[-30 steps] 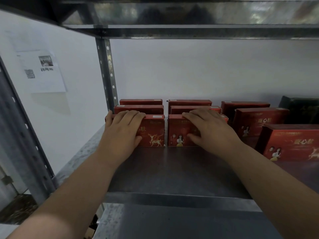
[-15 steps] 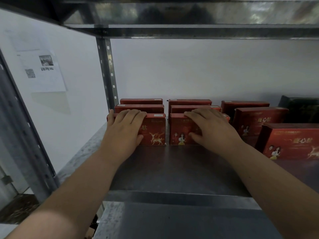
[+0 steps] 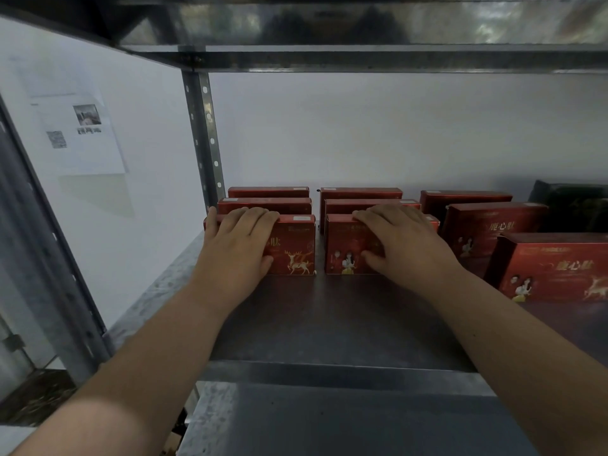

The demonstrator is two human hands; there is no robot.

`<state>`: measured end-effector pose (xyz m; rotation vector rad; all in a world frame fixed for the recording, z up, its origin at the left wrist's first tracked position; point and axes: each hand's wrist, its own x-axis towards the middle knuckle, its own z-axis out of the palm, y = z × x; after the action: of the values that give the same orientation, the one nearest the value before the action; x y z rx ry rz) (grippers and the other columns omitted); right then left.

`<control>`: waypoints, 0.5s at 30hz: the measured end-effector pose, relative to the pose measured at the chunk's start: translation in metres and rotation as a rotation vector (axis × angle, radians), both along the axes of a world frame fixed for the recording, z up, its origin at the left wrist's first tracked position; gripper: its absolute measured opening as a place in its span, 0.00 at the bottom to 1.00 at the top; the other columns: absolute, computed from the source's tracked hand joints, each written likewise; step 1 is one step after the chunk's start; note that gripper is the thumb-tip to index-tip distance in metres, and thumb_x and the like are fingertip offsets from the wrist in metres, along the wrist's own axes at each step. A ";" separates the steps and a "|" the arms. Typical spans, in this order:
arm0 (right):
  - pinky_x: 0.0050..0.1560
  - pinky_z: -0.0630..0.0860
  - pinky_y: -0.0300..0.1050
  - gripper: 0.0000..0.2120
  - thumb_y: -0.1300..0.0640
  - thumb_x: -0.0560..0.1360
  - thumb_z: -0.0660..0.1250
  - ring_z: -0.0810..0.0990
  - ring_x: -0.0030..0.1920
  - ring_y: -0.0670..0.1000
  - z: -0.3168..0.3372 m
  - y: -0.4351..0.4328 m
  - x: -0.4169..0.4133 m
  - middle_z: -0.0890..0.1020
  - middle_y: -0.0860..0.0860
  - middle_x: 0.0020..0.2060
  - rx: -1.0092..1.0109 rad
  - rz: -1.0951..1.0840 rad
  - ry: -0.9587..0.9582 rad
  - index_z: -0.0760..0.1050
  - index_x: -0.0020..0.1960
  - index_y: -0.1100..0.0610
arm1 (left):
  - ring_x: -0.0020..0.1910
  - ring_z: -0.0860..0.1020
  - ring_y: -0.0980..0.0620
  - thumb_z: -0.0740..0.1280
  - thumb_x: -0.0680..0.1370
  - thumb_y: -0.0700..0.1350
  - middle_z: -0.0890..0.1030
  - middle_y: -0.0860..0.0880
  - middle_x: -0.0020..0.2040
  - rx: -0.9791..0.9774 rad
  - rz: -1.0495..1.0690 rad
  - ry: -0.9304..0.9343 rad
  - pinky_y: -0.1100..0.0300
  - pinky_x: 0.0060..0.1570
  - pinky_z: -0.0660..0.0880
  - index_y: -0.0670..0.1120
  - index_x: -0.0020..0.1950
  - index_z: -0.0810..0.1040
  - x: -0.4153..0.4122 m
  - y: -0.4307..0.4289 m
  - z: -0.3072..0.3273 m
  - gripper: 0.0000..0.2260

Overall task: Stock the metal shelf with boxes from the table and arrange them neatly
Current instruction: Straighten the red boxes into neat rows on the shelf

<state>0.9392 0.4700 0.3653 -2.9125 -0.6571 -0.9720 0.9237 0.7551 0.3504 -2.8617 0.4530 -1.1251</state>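
Red boxes stand upright in rows on the metal shelf. My left hand lies flat against the front box of the left row, fingers over its top edge. My right hand presses the front box of the middle row the same way. Two more red boxes stand behind each of these. A third row at the right is staggered: a rear box, a middle one, and a front one standing nearer to me than the other rows.
A dark box sits at the back right. A perforated upright post stands behind the left row, and the upper shelf hangs close overhead. A printed sheet is stuck on the left wall.
Both hands have nudged the two front boxes slightly backward toward the boxes behind them. The right row has not moved.
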 end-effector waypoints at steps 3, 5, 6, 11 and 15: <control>0.72 0.67 0.61 0.33 0.47 0.72 0.73 0.73 0.68 0.58 0.000 0.000 0.000 0.75 0.54 0.67 0.002 0.000 0.006 0.68 0.74 0.51 | 0.69 0.71 0.43 0.75 0.70 0.49 0.74 0.46 0.68 0.001 0.012 0.012 0.33 0.72 0.57 0.48 0.72 0.69 0.000 0.000 0.000 0.32; 0.72 0.66 0.62 0.33 0.47 0.72 0.73 0.72 0.69 0.58 0.000 0.000 0.000 0.74 0.53 0.68 0.004 -0.008 0.023 0.67 0.75 0.51 | 0.69 0.71 0.42 0.76 0.70 0.49 0.74 0.46 0.68 0.001 0.014 0.010 0.33 0.72 0.57 0.48 0.72 0.69 0.000 -0.001 0.000 0.32; 0.72 0.66 0.62 0.33 0.47 0.73 0.72 0.72 0.69 0.58 -0.001 0.000 0.001 0.74 0.53 0.69 0.004 -0.008 0.026 0.67 0.75 0.51 | 0.69 0.70 0.42 0.76 0.70 0.49 0.74 0.46 0.68 0.001 0.014 0.007 0.33 0.72 0.57 0.47 0.71 0.69 -0.001 -0.001 0.000 0.32; 0.73 0.63 0.63 0.34 0.45 0.74 0.69 0.69 0.72 0.58 0.002 -0.003 -0.002 0.72 0.53 0.71 0.003 0.001 0.033 0.63 0.77 0.50 | 0.73 0.66 0.40 0.75 0.71 0.51 0.72 0.44 0.71 -0.018 0.018 0.022 0.34 0.73 0.55 0.47 0.75 0.67 -0.004 -0.002 0.002 0.34; 0.73 0.63 0.64 0.31 0.45 0.75 0.64 0.66 0.74 0.60 0.004 -0.012 -0.016 0.71 0.55 0.73 0.011 0.006 0.017 0.65 0.76 0.51 | 0.72 0.66 0.38 0.70 0.74 0.50 0.71 0.41 0.71 -0.022 -0.056 -0.037 0.37 0.70 0.64 0.46 0.75 0.67 -0.013 -0.004 0.008 0.30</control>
<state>0.9235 0.4583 0.3691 -2.9041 -0.6576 -0.9462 0.9108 0.7507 0.3582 -2.8588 0.5257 -1.1968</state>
